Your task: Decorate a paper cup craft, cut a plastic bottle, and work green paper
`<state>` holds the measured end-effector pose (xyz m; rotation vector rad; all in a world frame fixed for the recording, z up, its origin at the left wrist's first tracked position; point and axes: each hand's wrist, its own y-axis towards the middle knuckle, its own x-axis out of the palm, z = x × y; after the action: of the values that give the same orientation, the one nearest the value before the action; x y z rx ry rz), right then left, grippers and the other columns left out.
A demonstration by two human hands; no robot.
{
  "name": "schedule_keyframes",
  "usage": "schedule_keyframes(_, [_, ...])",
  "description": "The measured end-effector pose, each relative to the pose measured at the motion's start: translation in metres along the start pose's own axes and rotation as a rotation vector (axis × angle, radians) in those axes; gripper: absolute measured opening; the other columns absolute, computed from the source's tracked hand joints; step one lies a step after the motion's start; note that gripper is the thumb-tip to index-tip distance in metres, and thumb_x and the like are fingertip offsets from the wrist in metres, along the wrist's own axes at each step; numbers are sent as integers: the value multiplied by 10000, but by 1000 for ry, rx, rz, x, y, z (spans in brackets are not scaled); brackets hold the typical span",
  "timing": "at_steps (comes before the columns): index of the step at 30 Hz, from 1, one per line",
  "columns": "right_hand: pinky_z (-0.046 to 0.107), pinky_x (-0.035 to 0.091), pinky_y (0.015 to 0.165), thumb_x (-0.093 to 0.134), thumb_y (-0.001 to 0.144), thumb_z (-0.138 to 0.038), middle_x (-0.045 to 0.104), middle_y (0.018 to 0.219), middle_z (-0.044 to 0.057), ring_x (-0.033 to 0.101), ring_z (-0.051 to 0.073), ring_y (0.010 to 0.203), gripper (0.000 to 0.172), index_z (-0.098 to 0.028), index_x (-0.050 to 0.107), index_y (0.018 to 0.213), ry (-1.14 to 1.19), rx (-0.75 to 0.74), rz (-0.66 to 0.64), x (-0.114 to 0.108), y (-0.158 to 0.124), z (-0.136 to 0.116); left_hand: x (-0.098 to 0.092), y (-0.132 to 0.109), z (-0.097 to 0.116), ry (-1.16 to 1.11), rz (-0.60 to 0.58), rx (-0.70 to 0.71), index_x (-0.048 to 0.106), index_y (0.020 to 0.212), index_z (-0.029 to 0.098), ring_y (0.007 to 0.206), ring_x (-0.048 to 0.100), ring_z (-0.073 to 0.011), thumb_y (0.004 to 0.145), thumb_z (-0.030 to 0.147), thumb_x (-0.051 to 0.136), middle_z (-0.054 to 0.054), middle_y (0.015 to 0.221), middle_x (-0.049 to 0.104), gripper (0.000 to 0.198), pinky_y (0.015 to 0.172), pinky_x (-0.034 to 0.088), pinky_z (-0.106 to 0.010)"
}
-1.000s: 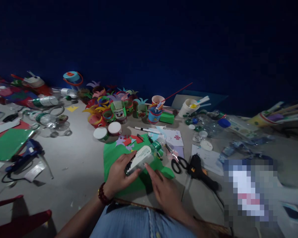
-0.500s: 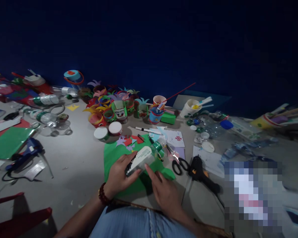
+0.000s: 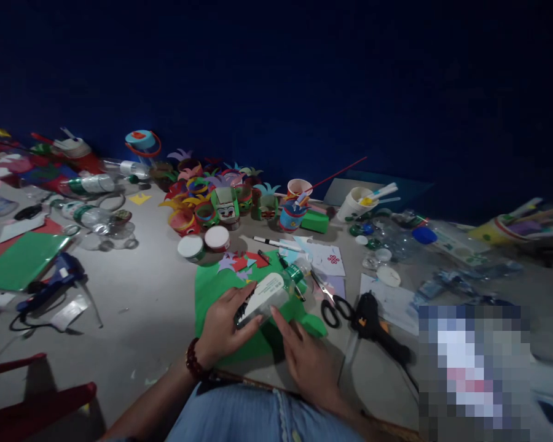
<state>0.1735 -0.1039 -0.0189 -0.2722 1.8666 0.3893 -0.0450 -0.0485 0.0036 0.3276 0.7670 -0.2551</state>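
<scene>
A clear plastic bottle (image 3: 271, 291) with a white label and a green band near its neck lies tilted over a green paper sheet (image 3: 212, 288). My left hand (image 3: 223, 325), with a bead bracelet at the wrist, grips the bottle's lower end. Beside it my right hand (image 3: 306, 356) rests on the sheet, its index finger reaching up to touch the bottle from the right. Small red, purple and blue paper cut-outs (image 3: 242, 263) lie at the sheet's far edge.
Scissors (image 3: 334, 307) and a black glue gun (image 3: 373, 322) lie right of the sheet. Behind it stand coloured paper-cup crafts (image 3: 221, 205), two white lids (image 3: 205, 242), a marker (image 3: 271, 242) and cups with sticks (image 3: 354, 201). At left lie bottles (image 3: 85, 215), green card (image 3: 21, 261) and a blue glue gun (image 3: 58, 276).
The view has shifted slightly, so everything sits a little further right. Both hands stay on the bottle in the same pose.
</scene>
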Motion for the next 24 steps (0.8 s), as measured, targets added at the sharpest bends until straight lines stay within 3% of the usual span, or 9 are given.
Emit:
schedule_keyframes(9, [247, 568, 604, 440, 892, -63, 713, 1031, 71, 711, 196, 735, 802, -361, 164, 1584, 15, 16, 39, 0, -1, 0, -1, 1, 3, 25, 27, 14, 511, 1375, 153, 837, 639, -226, 903, 391, 585, -96, 964, 686, 534, 732, 534, -338])
schedule_keyframes(24, [246, 543, 602, 414, 910, -74, 711, 980, 70, 689, 192, 694, 741, -352, 235, 1573, 70, 75, -100, -2, -3, -2, 3, 0, 3, -7, 46, -5, 515, 1387, 159, 887, 648, -247, 917, 385, 558, -123, 1054, 695, 523, 769, 539, -363])
